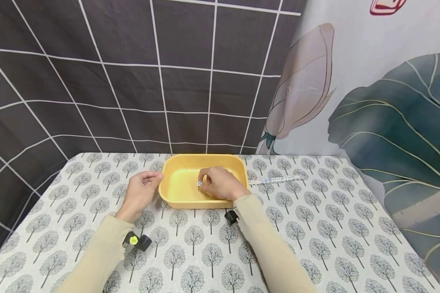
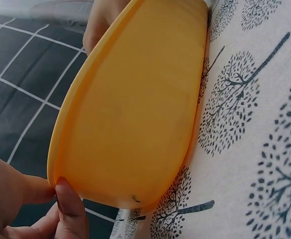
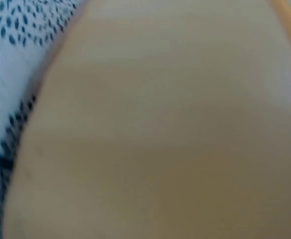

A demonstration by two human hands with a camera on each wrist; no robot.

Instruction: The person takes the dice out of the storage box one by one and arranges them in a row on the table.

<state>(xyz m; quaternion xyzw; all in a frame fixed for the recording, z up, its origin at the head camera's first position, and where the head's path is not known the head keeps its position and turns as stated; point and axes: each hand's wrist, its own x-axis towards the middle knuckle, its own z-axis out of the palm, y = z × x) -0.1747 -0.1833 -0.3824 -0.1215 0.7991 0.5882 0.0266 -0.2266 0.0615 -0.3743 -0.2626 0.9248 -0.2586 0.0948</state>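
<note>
A yellow oblong plastic basin (image 1: 190,204) stands on the tree-print cloth. My left hand (image 1: 141,191) pinches its left rim between thumb and forefinger, which the left wrist view shows close up at the fingertips (image 2: 68,196). Inside the basin, low over its floor, my right hand (image 1: 220,183) pinches a small white die (image 1: 199,184) with dark blue spots. Whether the die touches the floor I cannot tell. The right wrist view is filled by the basin's outer wall (image 3: 160,124), so that hand and the die are hidden there.
A line of several small white dice (image 1: 276,180) with coloured spots runs rightward from the basin's right side. The table's back edge meets a dark grid-patterned curtain (image 1: 132,81). A leaf-and-flower hanging (image 1: 388,122) covers the right side.
</note>
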